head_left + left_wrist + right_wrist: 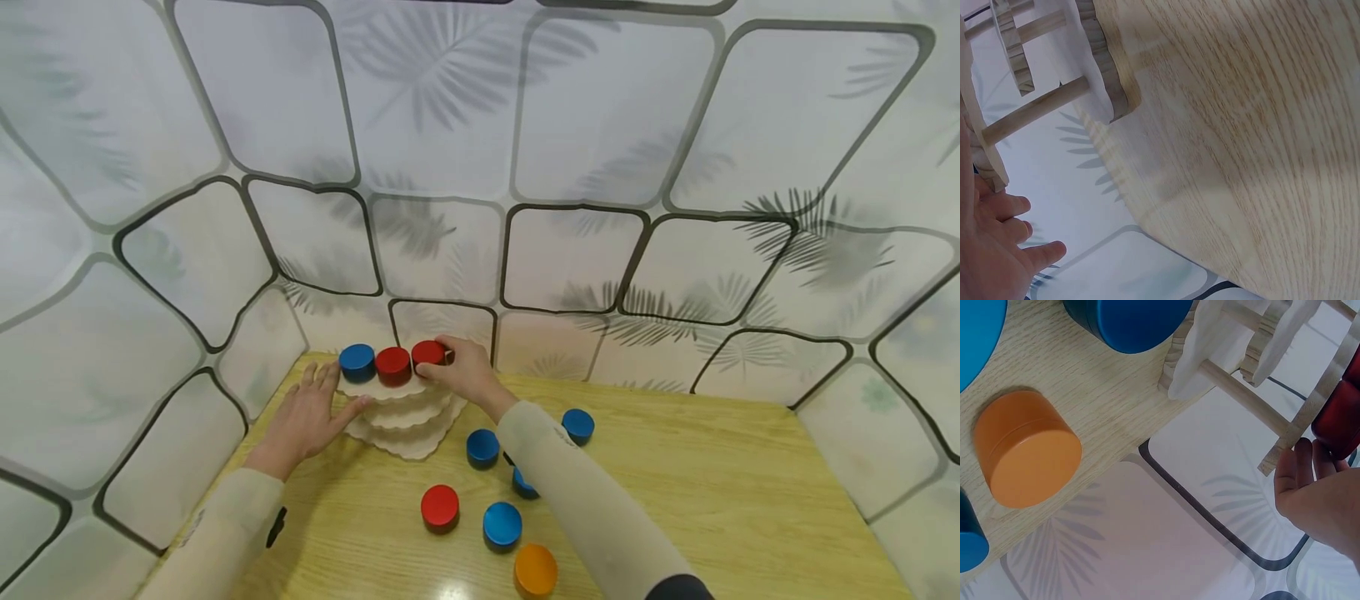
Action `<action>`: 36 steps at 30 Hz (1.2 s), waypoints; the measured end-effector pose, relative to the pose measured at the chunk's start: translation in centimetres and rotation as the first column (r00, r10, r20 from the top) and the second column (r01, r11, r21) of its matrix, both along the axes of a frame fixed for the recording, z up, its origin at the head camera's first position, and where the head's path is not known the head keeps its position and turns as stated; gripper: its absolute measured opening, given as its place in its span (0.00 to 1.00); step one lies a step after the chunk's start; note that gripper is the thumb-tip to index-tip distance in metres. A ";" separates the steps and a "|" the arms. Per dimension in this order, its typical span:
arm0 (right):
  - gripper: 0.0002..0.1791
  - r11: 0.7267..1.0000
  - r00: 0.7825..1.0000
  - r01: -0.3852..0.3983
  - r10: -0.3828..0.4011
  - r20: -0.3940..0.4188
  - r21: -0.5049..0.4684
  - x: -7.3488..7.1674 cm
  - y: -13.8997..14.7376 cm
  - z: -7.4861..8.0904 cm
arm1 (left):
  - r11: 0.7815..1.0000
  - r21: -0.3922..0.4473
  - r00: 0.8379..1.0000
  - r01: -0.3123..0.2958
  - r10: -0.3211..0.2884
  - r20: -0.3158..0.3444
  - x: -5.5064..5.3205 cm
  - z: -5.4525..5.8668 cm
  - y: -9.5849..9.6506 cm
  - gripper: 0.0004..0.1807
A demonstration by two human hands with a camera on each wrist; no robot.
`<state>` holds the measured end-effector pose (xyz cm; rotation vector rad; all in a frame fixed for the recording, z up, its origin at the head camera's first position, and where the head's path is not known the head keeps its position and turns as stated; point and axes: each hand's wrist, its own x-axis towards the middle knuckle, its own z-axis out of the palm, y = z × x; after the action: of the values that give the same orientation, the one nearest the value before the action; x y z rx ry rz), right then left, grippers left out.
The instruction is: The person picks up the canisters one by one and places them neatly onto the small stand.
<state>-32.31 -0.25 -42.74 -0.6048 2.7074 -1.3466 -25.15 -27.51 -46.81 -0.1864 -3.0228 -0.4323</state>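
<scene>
A three-tier wooden stand [408, 443] with scalloped edges is at the back left of the table. On its top tier sit a blue round tin [357, 360], a red round tin [393, 365] and, at the right end, another red round tin [427, 353]. My right hand [468, 371] pinches that right-end red tin between thumb and fingers. At the tier's left edge rests my left hand [303, 417], its fingers extended beside the blue tin and its thumb along the front edge. Dowels [1038, 109] between the tiers show in the left wrist view.
Several blue tins [482, 447], one red tin [439, 508] and an orange tin [536, 570] stand on the wood-grain table [712, 483], right of and in front of the stand. A patterned wall covering [577, 258] rises behind the table and on both sides.
</scene>
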 end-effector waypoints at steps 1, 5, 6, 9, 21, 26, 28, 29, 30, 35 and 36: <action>0.27 1.000 1.000 0.001 -0.001 -0.003 0.000 0.0 0.0 0.0 | 1.000 -0.001 1.000 0.000 0.000 0.000 0.0 0.0 0.0 0.57; 0.28 1.000 1.000 0.011 -0.011 -0.002 -0.006 0.0 0.0 0.0 | 1.000 -0.002 1.000 -0.003 0.003 0.004 0.0 0.1 0.1 0.57; 0.29 1.000 1.000 0.013 -0.013 0.000 -0.005 0.1 0.1 0.0 | 1.000 -0.002 1.000 -0.003 0.003 0.005 0.0 0.1 0.1 0.57; 0.33 1.000 1.000 0.018 -0.018 0.003 0.002 0.2 0.1 0.0 | 1.000 -0.001 1.000 -0.003 0.003 0.007 0.0 0.1 0.1 0.57; 0.38 0.996 0.999 0.036 -0.034 0.037 -0.077 1.1 1.4 -0.5 | 1.000 -0.002 1.000 -0.003 0.003 -0.011 0.0 0.2 0.3 0.57; 0.35 0.988 0.998 0.038 -0.031 0.047 -0.147 1.9 2.9 -0.9 | 1.000 0.001 1.000 -0.001 0.001 -0.006 0.1 0.3 0.2 0.56; 0.34 0.987 0.998 0.044 -0.037 0.049 -0.157 2.2 3.8 -1.0 | 1.000 0.002 1.000 0.000 0.000 -0.002 0.2 0.3 0.2 0.56; 0.33 0.986 0.998 0.047 -0.040 0.045 -0.159 2.3 4.2 -1.2 | 1.000 0.002 1.000 0.000 0.000 -0.003 0.2 0.3 0.3 0.56; 0.33 0.986 0.998 0.050 -0.044 0.043 -0.158 2.4 4.7 -1.3 | 1.000 0.001 1.000 0.001 -0.001 -0.002 0.2 0.4 0.3 0.56; 0.31 0.985 0.997 0.064 -0.056 0.050 -0.162 3.1 7.3 -2.2 | 1.000 -0.009 1.000 0.004 -0.004 -0.008 0.2 0.4 0.2 0.55; 0.31 0.985 0.997 0.063 -0.055 0.057 -0.163 3.3 7.8 -2.4 | 1.000 -0.009 1.000 0.005 -0.005 -0.009 0.2 0.3 0.2 0.56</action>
<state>-29.01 7.52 -45.15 -0.4962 2.6103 -1.5892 -24.91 -27.35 -46.46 -0.1958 -3.0167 -0.4166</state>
